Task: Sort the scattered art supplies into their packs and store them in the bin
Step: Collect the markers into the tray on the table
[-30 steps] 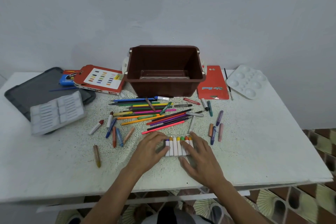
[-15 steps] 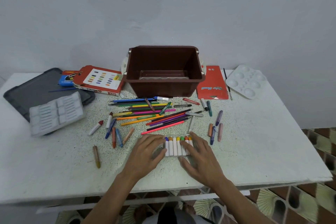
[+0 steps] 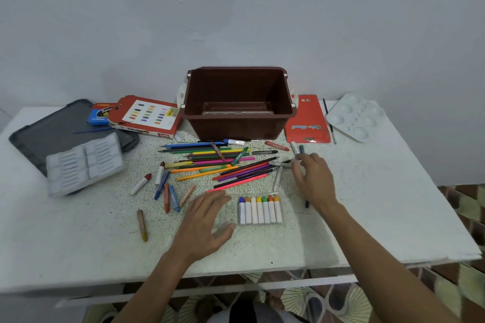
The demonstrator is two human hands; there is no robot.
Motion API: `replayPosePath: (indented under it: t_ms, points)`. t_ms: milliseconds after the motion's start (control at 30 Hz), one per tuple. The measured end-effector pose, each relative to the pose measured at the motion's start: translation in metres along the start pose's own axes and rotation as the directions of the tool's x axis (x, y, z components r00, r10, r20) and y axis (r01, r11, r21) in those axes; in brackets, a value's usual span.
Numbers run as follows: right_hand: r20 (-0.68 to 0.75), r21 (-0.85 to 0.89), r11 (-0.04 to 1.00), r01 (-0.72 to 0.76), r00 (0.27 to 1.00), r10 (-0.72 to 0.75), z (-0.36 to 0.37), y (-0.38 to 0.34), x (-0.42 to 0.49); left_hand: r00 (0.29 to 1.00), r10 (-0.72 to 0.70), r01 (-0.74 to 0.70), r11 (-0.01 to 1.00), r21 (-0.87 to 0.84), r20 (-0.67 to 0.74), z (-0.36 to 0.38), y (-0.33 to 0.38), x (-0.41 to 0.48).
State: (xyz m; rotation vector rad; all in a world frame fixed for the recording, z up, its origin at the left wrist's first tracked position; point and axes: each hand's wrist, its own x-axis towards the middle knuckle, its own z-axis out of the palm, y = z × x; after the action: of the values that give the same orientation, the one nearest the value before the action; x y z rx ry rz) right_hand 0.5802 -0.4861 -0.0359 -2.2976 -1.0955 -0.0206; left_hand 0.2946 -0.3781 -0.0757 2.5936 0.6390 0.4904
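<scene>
While left hand (image 3: 207, 220) stays flat, fingers spread, on clear crayon tray (image 3: 259, 211) near table (image 3: 380, 204) front edge, right hand (image 3: 315, 181) leaves tray, reaches loose crayons (image 3: 277, 178) toward right edge. Fingers curled, grip unclear. Likely fetching next crayon; tray part-filled, bin (image 3: 238, 126) at back edge.

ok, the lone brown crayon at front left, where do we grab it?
Pinch the brown crayon mid-barrel from above, closing across its width. It lies flat, pointing roughly away from the person, with bare table on both sides. The left hand is nearer.
</scene>
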Motion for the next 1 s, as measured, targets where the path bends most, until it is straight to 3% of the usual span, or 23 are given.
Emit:
replayPosePath:
  t_ms: [167,400,667,767,867,1000]
  points:
    - [0.047,-0.171,0.982,-0.084,0.994,0.094,0.001,0.013,0.03,0.999,0.027,-0.027,0.999,0.024,0.031,-0.001,0.0,0.0]
    - [0.1,-0.277,0.96,-0.024,0.994,0.054,0.004,0.021,0.04,0.999,0.03,-0.03,0.999,0.027,0.029,0.001,-0.002,0.0]
    - [0.045,-0.275,0.959,-0.067,0.996,0.082,0.011,0.012,0.043,0.999,0.027,-0.028,0.999,0.032,0.035,0.0,-0.002,0.001]
    - [-0.022,-0.186,0.98,-0.076,0.997,0.073,0.009,0.008,0.043,1.0,0.025,-0.026,0.999,0.039,0.017,-0.001,0.0,0.002]
    - [-0.077,0.022,0.996,-0.086,0.993,0.087,0.003,-0.003,0.038,1.0,0.01,-0.01,0.999,0.035,0.006,-0.002,0.0,0.001]
    - [-0.045,0.264,0.959,-0.101,0.992,0.117,-0.005,-0.028,0.018,0.997,-0.05,0.05,0.999,-0.001,-0.053,0.003,-0.004,0.0]
